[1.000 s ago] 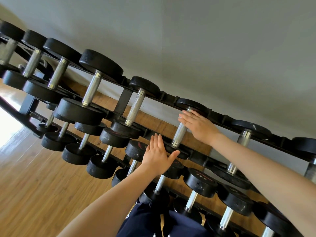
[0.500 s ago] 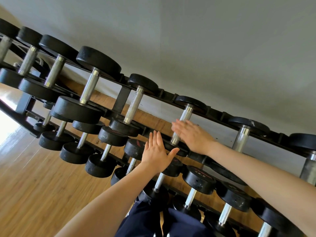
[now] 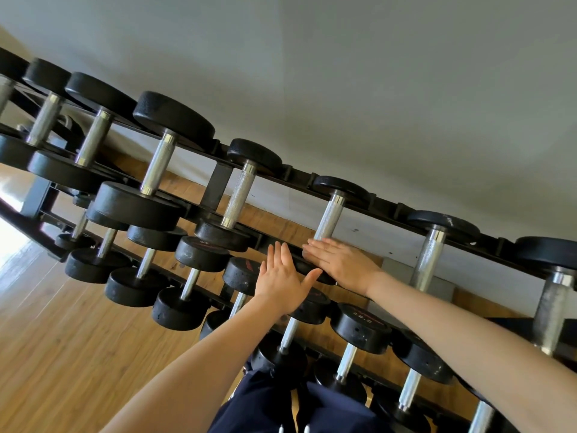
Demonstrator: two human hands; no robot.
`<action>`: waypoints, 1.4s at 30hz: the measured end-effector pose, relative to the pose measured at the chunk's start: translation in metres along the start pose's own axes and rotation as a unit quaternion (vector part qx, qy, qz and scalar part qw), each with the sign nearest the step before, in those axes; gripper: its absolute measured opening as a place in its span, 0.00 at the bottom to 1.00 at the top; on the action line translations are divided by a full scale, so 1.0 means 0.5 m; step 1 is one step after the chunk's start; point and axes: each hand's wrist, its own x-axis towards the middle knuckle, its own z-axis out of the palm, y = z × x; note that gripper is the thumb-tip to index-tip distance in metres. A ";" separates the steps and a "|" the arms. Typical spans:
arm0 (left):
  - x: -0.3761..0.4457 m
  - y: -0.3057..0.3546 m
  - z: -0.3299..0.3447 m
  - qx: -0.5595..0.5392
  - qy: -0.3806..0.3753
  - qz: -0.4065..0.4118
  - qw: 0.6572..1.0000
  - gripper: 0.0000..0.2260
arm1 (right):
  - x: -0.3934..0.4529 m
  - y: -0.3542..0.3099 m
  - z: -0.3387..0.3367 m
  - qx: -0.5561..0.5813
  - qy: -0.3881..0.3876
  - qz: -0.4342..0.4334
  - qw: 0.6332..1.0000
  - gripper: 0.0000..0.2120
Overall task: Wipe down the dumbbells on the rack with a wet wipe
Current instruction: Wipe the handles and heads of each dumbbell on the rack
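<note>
A black rack (image 3: 390, 204) carries rows of black dumbbells with steel handles. My right hand (image 3: 338, 264) lies flat, fingers straight, over the near head of a top-row dumbbell (image 3: 331, 214), just below its handle. My left hand (image 3: 282, 281) is flat with fingers straight and thumb spread, resting beside it against the rack's front edge above a lower-row dumbbell (image 3: 307, 307). No wipe shows; anything under the right palm is hidden.
Heavier dumbbells (image 3: 162, 164) fill the top row to the left, smaller ones (image 3: 359, 335) the lower rows. A grey wall (image 3: 374, 89) stands behind the rack. Wooden floor (image 3: 62, 354) lies at the left. My dark shorts (image 3: 281, 407) show at the bottom.
My right hand has slid down the dumbbell from its far head along the handle to its near head. My left hand has stayed in place.
</note>
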 end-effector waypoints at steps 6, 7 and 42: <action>-0.010 0.002 0.004 0.009 0.036 -0.008 0.999 0.41 | -0.038 -0.004 -0.035 0.042 0.022 0.092 0.995 0.31; -0.015 0.005 0.006 0.013 0.059 0.001 0.998 0.40 | -0.053 -0.008 -0.041 0.058 0.045 0.136 0.988 0.31; 0.058 0.385 0.008 0.177 0.025 0.249 0.952 0.40 | -0.315 0.154 -0.145 0.037 0.165 0.327 0.930 0.27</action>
